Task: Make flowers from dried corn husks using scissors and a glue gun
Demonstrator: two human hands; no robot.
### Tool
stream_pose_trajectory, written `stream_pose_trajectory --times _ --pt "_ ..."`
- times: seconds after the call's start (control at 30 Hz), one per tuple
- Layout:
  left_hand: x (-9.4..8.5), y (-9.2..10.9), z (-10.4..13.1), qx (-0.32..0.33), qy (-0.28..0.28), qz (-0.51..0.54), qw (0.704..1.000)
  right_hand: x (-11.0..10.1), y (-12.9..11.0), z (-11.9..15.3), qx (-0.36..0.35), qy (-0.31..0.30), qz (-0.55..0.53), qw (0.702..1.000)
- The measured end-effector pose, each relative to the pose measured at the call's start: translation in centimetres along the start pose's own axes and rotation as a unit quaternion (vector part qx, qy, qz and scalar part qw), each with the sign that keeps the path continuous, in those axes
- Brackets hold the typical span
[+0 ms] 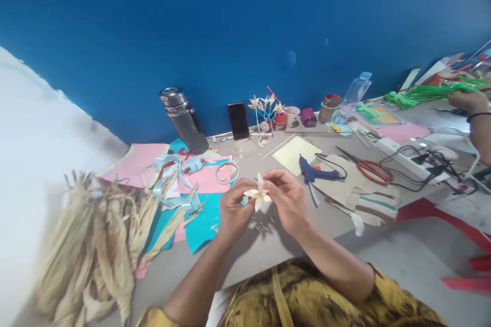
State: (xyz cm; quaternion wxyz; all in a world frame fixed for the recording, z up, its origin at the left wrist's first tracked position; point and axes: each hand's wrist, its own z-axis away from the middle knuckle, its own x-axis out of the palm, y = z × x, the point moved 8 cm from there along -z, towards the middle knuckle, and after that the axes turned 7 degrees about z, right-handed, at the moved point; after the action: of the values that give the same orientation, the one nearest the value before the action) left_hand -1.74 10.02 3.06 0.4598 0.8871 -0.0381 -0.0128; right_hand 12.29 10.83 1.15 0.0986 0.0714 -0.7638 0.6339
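A small cream-coloured handmade flower (259,196) with pointed petals is held up over the table between my two hands. My left hand (237,209) is closed on its left side, and my right hand (289,199) pinches a petal on the right. Behind the hands, similar finished flowers (264,104) on pale blue stems stand upright near the wall. Just right of my right hand lies a blue glue gun (316,171). To the left, a roll of tape or ring (227,172) rests on pink paper.
Dried corn husks (99,250) hang over the table's left edge. A grey flask (184,122) and a phone (238,120) stand at the back. Red-handled scissors (374,171), a striped glove (374,205) and a power strip (410,158) lie right. Another person's hand (468,102) touches green strands.
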Motion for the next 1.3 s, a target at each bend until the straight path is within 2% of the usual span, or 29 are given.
stream_pose_trajectory --times 0.13,0.33,0.5,0.63,0.93,1.3 --pt "0.1 0.2 0.0 0.002 -0.001 -0.014 1.000 0.2 0.4 0.5 -0.003 -0.022 0.003 1.000" --pt "0.4 0.7 -0.2 0.000 -0.011 0.000 1.000 0.2 -1.0 0.8 -0.028 -0.031 0.068 0.997" --pt "0.6 1.2 -0.2 0.018 -0.038 0.010 0.999 0.1 -1.4 0.8 -0.034 -0.060 0.118 0.991" --pt "0.6 0.8 0.0 0.004 -0.059 -0.005 0.998 -0.4 -1.6 0.7 -0.038 -0.057 0.149 0.986" --pt "1.2 0.7 -0.2 -0.043 -0.098 -0.035 0.994 -1.2 -1.5 0.7 0.008 -0.065 0.119 0.991" --pt "1.9 0.6 -0.2 -0.057 -0.149 -0.067 0.985 -1.5 -1.1 0.8 0.025 -0.071 0.115 0.991"
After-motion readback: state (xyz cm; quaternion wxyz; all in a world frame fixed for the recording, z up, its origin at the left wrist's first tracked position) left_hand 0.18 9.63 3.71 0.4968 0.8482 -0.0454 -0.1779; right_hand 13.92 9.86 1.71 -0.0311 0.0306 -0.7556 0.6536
